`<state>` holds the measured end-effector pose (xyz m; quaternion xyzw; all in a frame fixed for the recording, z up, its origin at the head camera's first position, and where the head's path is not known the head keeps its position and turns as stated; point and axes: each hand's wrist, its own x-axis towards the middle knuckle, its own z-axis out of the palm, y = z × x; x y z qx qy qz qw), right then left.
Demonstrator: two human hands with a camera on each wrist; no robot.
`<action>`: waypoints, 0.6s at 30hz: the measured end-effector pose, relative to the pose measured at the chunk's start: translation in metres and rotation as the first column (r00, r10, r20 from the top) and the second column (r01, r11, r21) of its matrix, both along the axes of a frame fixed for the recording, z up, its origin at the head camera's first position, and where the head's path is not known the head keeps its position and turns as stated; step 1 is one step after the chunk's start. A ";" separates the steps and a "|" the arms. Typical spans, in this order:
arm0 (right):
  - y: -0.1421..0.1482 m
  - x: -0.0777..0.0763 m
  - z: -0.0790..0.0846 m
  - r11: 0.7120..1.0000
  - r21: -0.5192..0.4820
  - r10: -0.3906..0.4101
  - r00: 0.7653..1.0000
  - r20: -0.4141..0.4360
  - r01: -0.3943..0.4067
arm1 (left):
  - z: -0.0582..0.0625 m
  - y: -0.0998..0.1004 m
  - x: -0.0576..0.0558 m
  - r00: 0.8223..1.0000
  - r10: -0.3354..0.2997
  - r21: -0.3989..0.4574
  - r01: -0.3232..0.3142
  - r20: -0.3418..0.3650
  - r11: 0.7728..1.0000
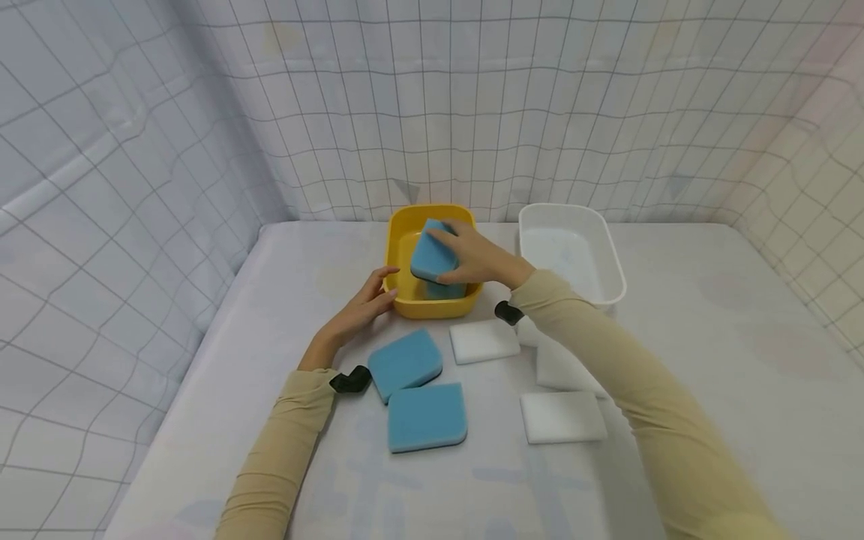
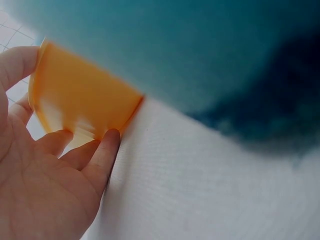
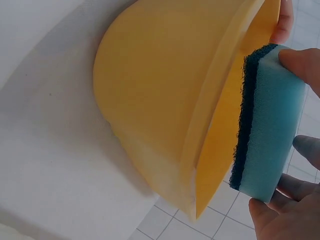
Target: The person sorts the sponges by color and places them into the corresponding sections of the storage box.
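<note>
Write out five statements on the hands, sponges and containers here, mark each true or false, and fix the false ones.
1. The right hand holds a blue sponge. True.
2. The left hand touches the white container. False: the left hand touches the yellow container.
3. Two blue sponges lie on the table, nearer the person than the yellow container. True.
4. The white container stands left of the yellow one. False: the white container stands to its right.
5. The held sponge has a dark layer on one face. True.

Blue dark-backed sponge (image 1: 432,253), tilted in right hand (image 1: 478,256), over yellow tub (image 1: 432,309)
</note>
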<state>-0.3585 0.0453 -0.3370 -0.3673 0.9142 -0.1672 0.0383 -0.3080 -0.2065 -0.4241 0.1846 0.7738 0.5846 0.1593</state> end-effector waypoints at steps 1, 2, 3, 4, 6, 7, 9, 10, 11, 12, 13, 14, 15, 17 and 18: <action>-0.001 -0.001 -0.001 1.000 0.003 -0.009 1.000 0.006 0.009 | 0.000 0.000 0.000 1.000 -0.001 0.002 0.001 0.001 1.000; -0.002 -0.002 -0.001 1.000 0.005 -0.018 1.000 0.012 0.018 | 0.000 0.000 0.000 1.000 -0.001 0.004 0.001 0.003 1.000; -0.003 -0.003 -0.002 1.000 0.007 -0.026 1.000 0.016 0.026 | 0.000 0.000 0.000 1.000 -0.002 0.004 0.002 0.004 1.000; -0.004 -0.004 -0.002 0.999 0.007 -0.035 0.999 0.021 0.034 | 0.000 0.000 0.000 1.000 -0.002 0.005 0.002 0.004 1.000; -0.006 -0.006 -0.002 0.999 0.006 -0.049 0.998 0.029 0.048 | 0.000 0.000 0.000 1.000 -0.005 0.004 0.005 0.001 1.000; -0.007 -0.006 -0.002 0.998 0.003 -0.055 0.998 0.033 0.055 | 0.000 0.001 0.000 1.000 -0.008 0.005 0.008 0.001 1.000; -0.009 -0.007 -0.003 0.998 0.000 -0.065 0.997 0.036 0.065 | 0.000 0.001 0.000 1.000 -0.007 0.000 0.007 -0.004 1.000; -0.010 -0.007 -0.004 0.998 -0.002 -0.069 0.997 0.036 0.069 | 0.000 0.001 0.000 1.000 -0.007 0.002 0.007 -0.003 1.000; -0.011 -0.008 -0.005 0.998 -0.002 -0.070 0.997 0.036 0.070 | 0.000 0.001 0.000 1.000 -0.006 0.002 0.006 -0.003 1.000; -0.012 -0.008 -0.006 0.997 -0.003 -0.071 0.997 0.034 0.072 | -0.001 0.001 0.001 1.000 -0.008 0.004 0.008 -0.002 1.000; -0.013 -0.009 -0.006 0.998 -0.006 -0.070 0.997 0.029 0.070 | 0.000 0.001 0.001 1.000 -0.008 0.007 0.008 -0.004 1.000; -0.014 -0.009 -0.007 0.998 -0.009 -0.067 0.998 0.019 0.068 | 0.000 0.000 0.001 1.000 -0.008 0.012 0.008 -0.007 1.000; -0.015 -0.009 -0.008 0.998 -0.016 -0.067 0.998 0.011 0.067 | 0.000 0.001 0.002 1.000 -0.008 0.021 0.008 -0.009 1.000; -0.016 -0.009 -0.012 0.997 -0.028 -0.067 0.998 -0.006 0.067 | -0.002 0.000 0.004 1.000 -0.009 0.028 0.010 -0.012 1.000; -0.017 -0.008 -0.014 0.998 -0.030 -0.065 0.998 -0.017 0.064 | -0.004 0.000 0.006 1.000 -0.014 0.029 0.014 -0.012 0.999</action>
